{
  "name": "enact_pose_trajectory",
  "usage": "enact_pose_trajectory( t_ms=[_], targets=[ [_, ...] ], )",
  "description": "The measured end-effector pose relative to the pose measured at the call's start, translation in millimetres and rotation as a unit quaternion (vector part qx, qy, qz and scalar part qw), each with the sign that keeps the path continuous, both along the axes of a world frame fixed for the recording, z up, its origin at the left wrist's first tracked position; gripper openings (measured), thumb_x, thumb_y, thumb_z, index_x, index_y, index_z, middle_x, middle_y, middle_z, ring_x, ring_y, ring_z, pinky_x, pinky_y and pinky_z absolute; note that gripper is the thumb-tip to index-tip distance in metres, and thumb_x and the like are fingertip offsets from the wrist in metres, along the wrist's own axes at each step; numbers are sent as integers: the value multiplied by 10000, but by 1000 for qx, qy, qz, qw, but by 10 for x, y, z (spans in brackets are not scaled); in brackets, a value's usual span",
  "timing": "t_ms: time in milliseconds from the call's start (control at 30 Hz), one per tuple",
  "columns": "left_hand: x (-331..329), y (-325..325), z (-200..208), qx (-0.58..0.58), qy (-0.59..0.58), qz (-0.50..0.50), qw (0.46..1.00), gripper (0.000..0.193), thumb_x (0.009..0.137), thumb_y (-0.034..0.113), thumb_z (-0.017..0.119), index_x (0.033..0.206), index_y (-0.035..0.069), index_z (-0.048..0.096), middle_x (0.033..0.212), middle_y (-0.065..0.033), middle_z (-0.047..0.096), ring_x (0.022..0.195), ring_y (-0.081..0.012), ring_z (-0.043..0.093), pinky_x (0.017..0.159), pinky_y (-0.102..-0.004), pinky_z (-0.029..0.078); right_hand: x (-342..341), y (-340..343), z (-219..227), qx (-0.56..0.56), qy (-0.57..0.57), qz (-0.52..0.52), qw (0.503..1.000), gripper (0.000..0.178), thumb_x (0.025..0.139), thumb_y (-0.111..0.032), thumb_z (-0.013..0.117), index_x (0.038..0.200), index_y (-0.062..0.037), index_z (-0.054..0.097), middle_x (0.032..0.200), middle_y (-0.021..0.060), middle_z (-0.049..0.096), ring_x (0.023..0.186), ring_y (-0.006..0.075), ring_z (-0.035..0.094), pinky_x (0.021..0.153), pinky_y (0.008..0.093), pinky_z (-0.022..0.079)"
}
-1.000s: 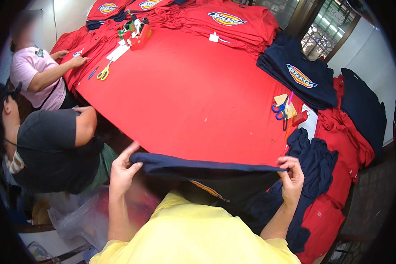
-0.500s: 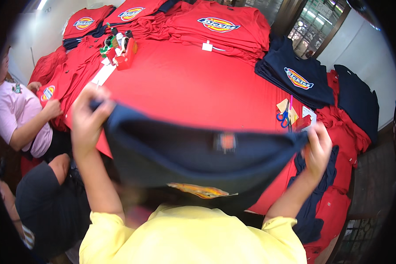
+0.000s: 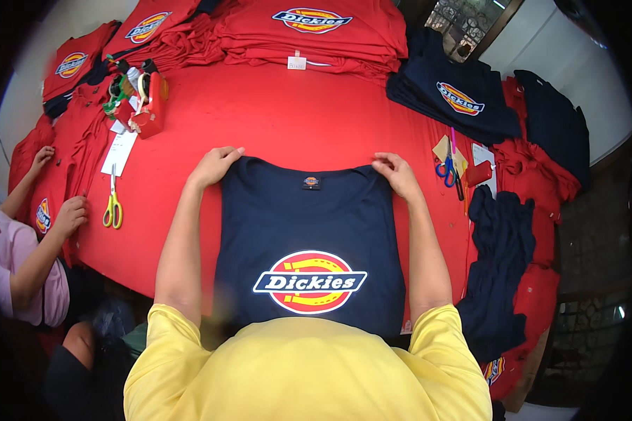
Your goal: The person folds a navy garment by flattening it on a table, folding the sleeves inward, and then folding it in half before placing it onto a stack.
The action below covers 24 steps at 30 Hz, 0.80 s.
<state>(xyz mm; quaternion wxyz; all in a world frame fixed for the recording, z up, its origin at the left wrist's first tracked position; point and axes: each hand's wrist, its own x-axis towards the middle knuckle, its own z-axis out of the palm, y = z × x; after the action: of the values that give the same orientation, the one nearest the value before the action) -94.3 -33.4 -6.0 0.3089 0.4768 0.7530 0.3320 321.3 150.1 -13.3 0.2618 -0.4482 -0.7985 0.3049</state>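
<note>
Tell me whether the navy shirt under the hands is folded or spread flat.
Spread flat: the navy shirt lies front up on the red table, logo showing, left hand and right hand pressing its shoulders. Sleeves cannot be seen.

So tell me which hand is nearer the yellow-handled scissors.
Left. The left hand rests on the navy shirt's left shoulder, just right of the yellow-handled scissors; the right hand presses the far shoulder.
</note>
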Motion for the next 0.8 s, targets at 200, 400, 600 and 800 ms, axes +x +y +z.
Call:
enact_pose_trajectory(
  t_ms=[200,400,600,800],
  targets=[
    [11,-26,245,1,-9,-142,990,517,814,427,690,1132,20,655,1060,-153,666,1039,-254,611,935,-345,448,-277,-260,476,63,-257,84,961,210,819,-259,638,961,-105,652,1107,101,555,1141,328,463,986,531,339],
    [-18,154,189,-43,-18,-102,994,377,798,379,722,861,12,663,768,-107,662,787,-249,626,798,-350,442,-402,253,157,-99,-72,50,991,204,905,-233,584,947,-42,641,834,109,627,871,306,562,849,407,426],
    [388,135,193,-3,144,38,989,382,787,402,729,848,30,667,704,-126,627,756,-241,624,806,-382,444,-537,-23,101,70,-96,-10,993,254,911,-288,571,995,-63,655,981,122,638,1013,305,554,898,464,382],
    [101,61,158,9,2,-52,999,364,845,368,681,964,25,677,827,-90,672,825,-197,635,848,-336,466,-338,-306,258,150,-164,64,973,313,815,-257,701,1038,-51,626,1014,100,602,1056,269,525,893,381,417]
  ],
)
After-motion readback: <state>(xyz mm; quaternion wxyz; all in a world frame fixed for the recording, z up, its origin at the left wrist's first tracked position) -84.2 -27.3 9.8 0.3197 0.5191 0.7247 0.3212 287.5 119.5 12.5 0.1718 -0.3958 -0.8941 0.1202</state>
